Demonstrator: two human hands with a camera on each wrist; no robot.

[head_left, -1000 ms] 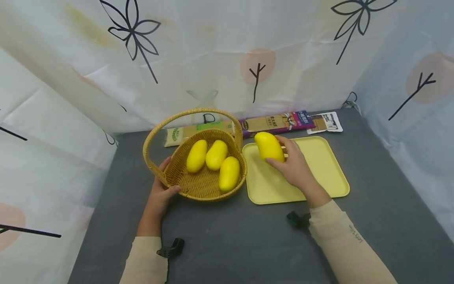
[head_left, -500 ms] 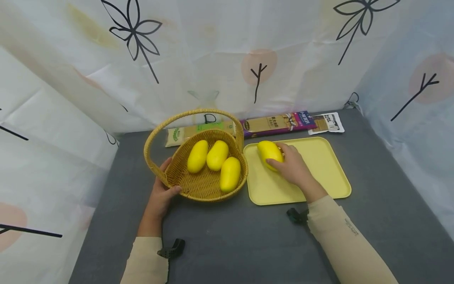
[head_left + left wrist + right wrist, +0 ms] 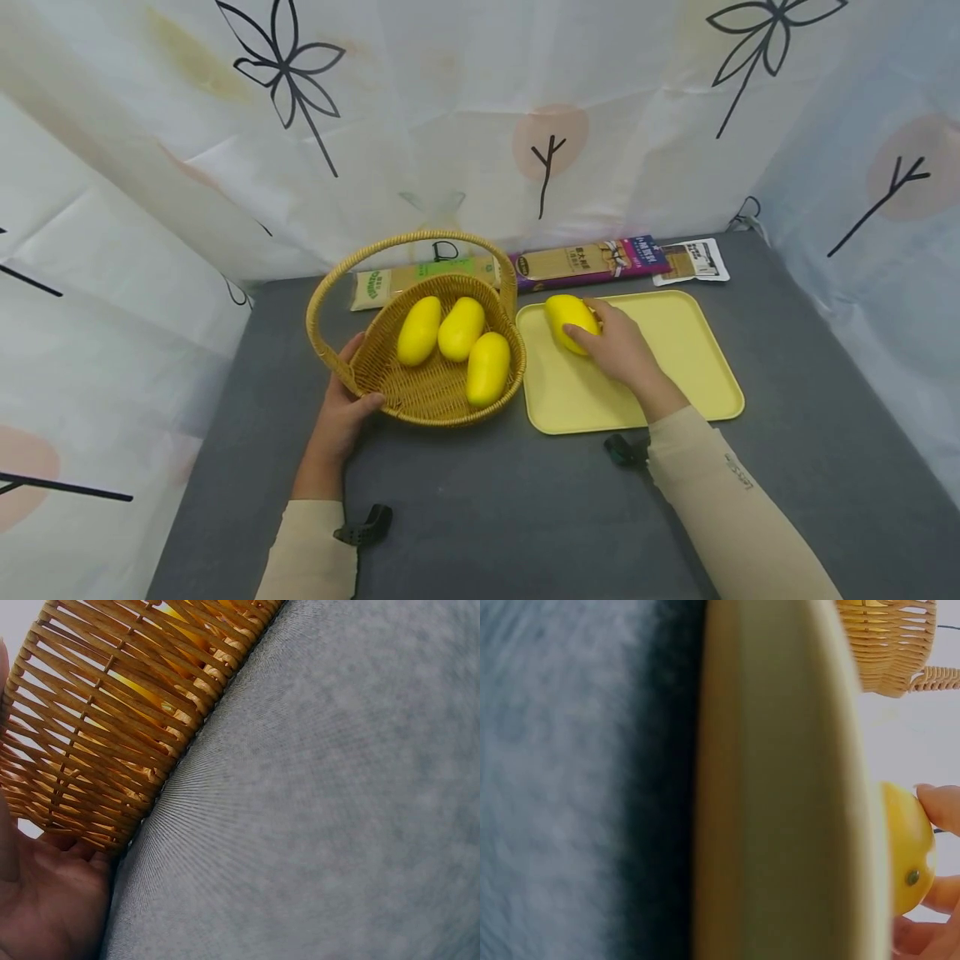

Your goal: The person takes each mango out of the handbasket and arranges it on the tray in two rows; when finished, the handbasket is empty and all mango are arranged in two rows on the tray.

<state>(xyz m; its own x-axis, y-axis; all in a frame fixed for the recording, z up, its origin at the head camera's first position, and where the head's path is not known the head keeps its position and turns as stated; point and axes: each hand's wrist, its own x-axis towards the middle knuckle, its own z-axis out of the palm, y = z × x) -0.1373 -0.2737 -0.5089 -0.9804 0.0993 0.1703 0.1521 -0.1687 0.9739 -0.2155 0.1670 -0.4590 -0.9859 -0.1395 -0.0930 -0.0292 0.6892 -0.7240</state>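
Note:
At the left of the head view, my left hand (image 3: 339,421) grips the side of a wicker basket (image 3: 420,400), thumb over its rim and fingers around the outside. Three yellow mangoes lie in the basket: one mango (image 3: 418,332) at left, another mango (image 3: 461,329) beside it, and a third mango (image 3: 487,369) nearer the front. My right hand (image 3: 622,346) holds a fourth yellow mango (image 3: 567,317) between thumb and fingers, low over the left part of a pale yellow tray (image 3: 675,367). In the right wrist view, the tray's edge hides part of this mango (image 3: 909,851).
The basket's tall arched handle (image 3: 408,239) stands upright. Behind basket and tray lie a green-labelled noodle pack (image 3: 382,287), a purple pasta pack (image 3: 577,262) and a small white-edged pouch (image 3: 693,260). A patterned curtain (image 3: 450,125) surrounds the grey table (image 3: 487,517).
My right hand has lowered the mango from higher up toward the left part of the tray, with only slight movement in the last half second. My left hand and the basket have stayed in place.

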